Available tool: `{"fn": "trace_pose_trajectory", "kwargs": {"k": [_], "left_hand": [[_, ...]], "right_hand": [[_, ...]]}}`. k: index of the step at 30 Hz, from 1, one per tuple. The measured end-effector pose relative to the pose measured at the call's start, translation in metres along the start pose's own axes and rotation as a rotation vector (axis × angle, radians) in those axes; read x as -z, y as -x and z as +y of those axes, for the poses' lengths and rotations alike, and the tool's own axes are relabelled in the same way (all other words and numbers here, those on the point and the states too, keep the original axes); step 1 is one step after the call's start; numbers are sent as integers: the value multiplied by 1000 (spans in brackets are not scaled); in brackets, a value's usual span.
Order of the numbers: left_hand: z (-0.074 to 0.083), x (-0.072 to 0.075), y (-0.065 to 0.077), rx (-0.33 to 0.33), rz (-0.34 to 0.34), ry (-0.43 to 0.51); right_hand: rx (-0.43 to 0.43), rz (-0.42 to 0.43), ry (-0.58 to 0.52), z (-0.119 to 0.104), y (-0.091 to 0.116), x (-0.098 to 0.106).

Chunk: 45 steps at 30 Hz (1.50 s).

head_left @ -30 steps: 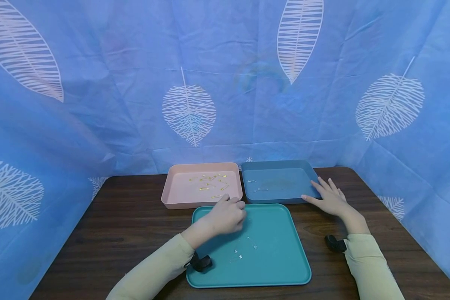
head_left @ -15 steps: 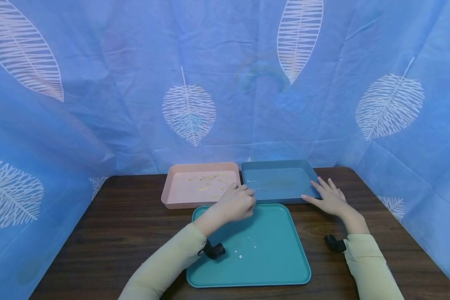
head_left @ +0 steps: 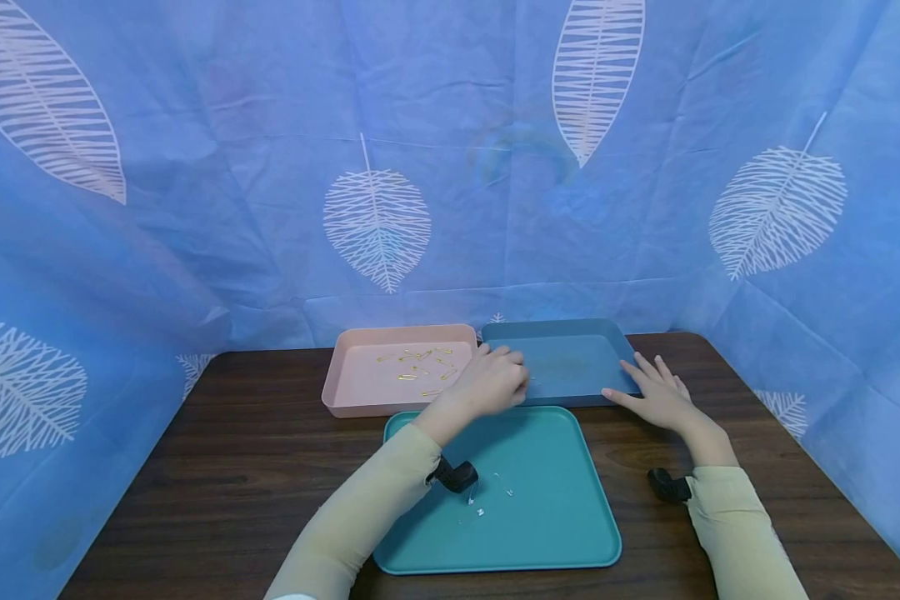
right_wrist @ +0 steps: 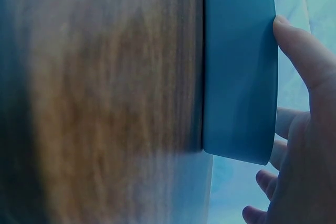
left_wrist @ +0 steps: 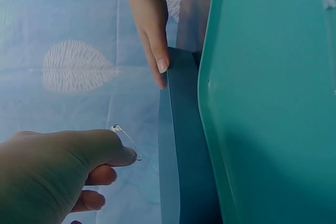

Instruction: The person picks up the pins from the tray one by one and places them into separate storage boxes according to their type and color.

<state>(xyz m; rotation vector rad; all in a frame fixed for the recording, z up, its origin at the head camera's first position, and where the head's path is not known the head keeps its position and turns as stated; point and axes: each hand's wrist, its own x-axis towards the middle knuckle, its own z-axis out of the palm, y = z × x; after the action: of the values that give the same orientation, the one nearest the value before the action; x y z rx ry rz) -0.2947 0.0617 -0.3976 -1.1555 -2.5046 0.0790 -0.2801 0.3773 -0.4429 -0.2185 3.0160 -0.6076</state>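
My left hand (head_left: 495,383) is over the near left part of the blue tray (head_left: 577,358), knuckles up. In the left wrist view its thumb and fingertip pinch a silver safety pin (left_wrist: 116,128), clasp end pointing away from the fingertips. My right hand (head_left: 660,402) lies at the blue tray's near right corner with fingers spread. The right wrist view shows the thumb (right_wrist: 294,43) touching the tray's rim, with the other fingers along the side wall. A silver pin in the blue tray shows partly past my left hand.
A teal tray (head_left: 555,533) lies in front, with a few silver safety pins (head_left: 508,492) on it. To the left, a pink tray (head_left: 367,412) contains several gold safety pins (head_left: 407,377). A blue leaf-print cloth (head_left: 270,208) hangs behind the dark wooden table (head_left: 217,483).
My left hand has moved right and away from me, from the teal tray's far edge to over the blue tray, carrying the safety pin. My right hand has stayed put.
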Motion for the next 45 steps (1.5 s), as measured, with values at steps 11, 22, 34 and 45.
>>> {"fn": "trace_pose_trajectory", "kwargs": {"k": [11, 22, 34, 45], "left_hand": [[-10, -14, -26, 89, -28, 42], [-18, -27, -45, 176, -79, 64], [-24, -39, -60, 263, -131, 77], [-23, -39, -67, 320, -180, 96]], "right_hand": [[-3, 2, 4, -3, 2, 2], [-9, 1, 11, -4, 3, 3], [-13, -2, 1, -3, 3, 3], [-22, -9, -1, -3, 3, 3]]}}
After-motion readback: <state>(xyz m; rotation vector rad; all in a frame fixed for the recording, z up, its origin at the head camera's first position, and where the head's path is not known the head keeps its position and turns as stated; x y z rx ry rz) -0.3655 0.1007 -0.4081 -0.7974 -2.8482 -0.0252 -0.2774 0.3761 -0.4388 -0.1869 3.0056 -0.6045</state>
